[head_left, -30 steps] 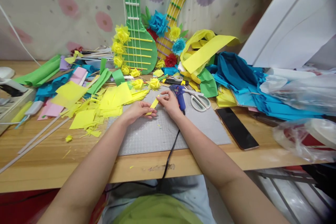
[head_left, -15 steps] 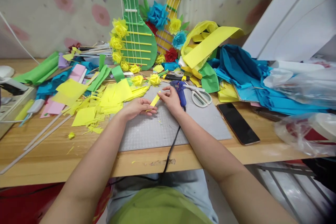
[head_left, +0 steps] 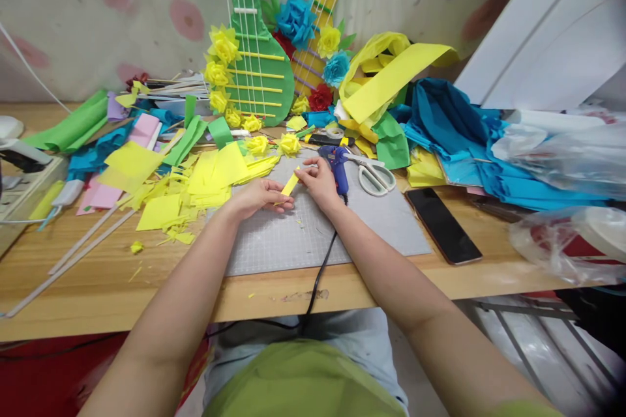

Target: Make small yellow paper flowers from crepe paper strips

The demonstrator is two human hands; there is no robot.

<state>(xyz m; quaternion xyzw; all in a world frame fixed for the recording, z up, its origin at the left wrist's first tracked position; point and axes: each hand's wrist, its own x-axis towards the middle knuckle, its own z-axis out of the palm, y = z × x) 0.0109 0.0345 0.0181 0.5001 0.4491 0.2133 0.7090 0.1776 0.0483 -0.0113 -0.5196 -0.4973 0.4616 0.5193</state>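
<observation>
A small folded strip of yellow paper (head_left: 290,184) is held between both hands above the grey cutting mat (head_left: 283,247). My left hand (head_left: 261,198) pinches its lower end, fingers closed. At the upper end, the fingertips of my right hand (head_left: 319,184) are pressed together on it. Just beyond the right hand lies a blue glue gun (head_left: 336,166), its black cord running down across the mat. White-handled scissors (head_left: 375,179) rest beside the glue gun. Two yellow paper flowers (head_left: 289,144) sit at the mat's back edge.
Yellow paper squares (head_left: 215,172) and scraps lie to the left. Behind stand a green paper lute shape (head_left: 261,78) and a yellow one (head_left: 308,65), both with paper flowers. A phone (head_left: 443,226), blue paper (head_left: 454,130) and a plastic-wrapped roll (head_left: 577,241) are on the right.
The camera view has shifted slightly. Both hands keep the yellow paper strip in nearly the same place, with little finger movement visible.
</observation>
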